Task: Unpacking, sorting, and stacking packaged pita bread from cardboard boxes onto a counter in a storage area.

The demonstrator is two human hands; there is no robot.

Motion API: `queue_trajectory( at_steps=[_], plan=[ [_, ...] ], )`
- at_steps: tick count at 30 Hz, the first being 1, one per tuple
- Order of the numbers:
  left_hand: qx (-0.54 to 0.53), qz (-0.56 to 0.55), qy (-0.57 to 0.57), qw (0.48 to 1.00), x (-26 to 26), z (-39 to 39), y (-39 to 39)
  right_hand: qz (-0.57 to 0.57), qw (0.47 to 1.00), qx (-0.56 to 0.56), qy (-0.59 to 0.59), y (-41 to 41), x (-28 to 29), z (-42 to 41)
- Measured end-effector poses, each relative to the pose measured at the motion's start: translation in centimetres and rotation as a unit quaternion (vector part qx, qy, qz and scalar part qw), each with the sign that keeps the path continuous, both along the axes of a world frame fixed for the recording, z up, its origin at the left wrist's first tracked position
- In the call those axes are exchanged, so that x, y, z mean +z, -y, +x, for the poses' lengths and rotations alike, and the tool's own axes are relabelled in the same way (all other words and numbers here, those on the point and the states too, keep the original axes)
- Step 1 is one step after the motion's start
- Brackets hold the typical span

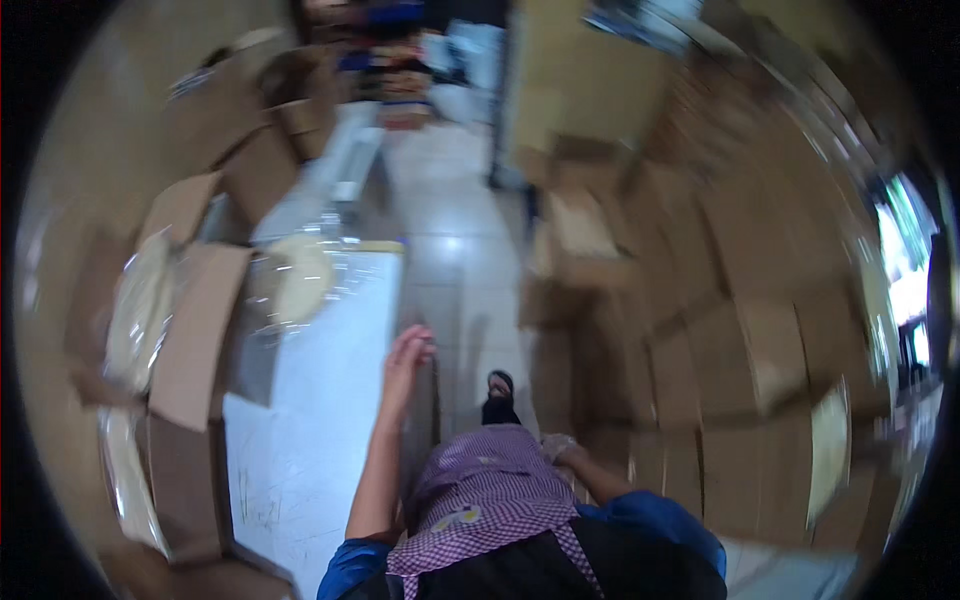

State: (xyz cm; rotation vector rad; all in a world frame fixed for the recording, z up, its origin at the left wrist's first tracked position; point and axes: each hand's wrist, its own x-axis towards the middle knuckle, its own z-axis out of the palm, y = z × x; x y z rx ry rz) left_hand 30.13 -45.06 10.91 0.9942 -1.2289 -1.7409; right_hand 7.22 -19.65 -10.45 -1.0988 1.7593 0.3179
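My left hand [410, 358], bare and raised, is beside the right edge of a long white tabletop [334, 375]. Its fingers are loosely curled and nothing shows in them. Close to my right hip, my right hand [559, 448] seems to be in a thin clear glove; its fingers are blurred, and whether it holds anything is unclear. A checked apron [487, 480] covers my front. Farther along the tabletop lies a pale round item in clear plastic wrap [304, 279], next to open cardboard box flaps [202, 330].
A narrow tiled floor aisle [457, 262] runs ahead between the table and stacked cardboard boxes [720, 360] on the right. More boxes with plastic-wrapped pale contents [139, 322] line the left. A tall yellowish panel [585, 82] stands ahead on the right. Much is motion-blurred.
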Motion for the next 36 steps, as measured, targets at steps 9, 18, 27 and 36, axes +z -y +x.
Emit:
queue_trajectory(
  at_steps=[9,18,27,36],
  plan=[
    [-0.276,0.157,0.144,0.937,-11.7,0.1,-16.7,0.052,0.918,-0.357,-0.164,-35.8,-6.5,3.1],
    [-0.522,0.075,0.284,0.800,-14.6,-5.8,-35.2,0.161,0.843,-0.513,0.009,-49.8,-8.2,10.1],
    [-0.459,0.102,0.303,0.829,-21.9,-9.9,-54.4,-0.057,0.908,-0.400,-0.109,-70.8,-22.9,6.5],
    [-0.686,-0.003,0.350,0.638,-23.9,-11.1,-73.0,-0.179,0.750,-0.617,-0.157,-81.6,-14.1,-2.8]
  ],
)
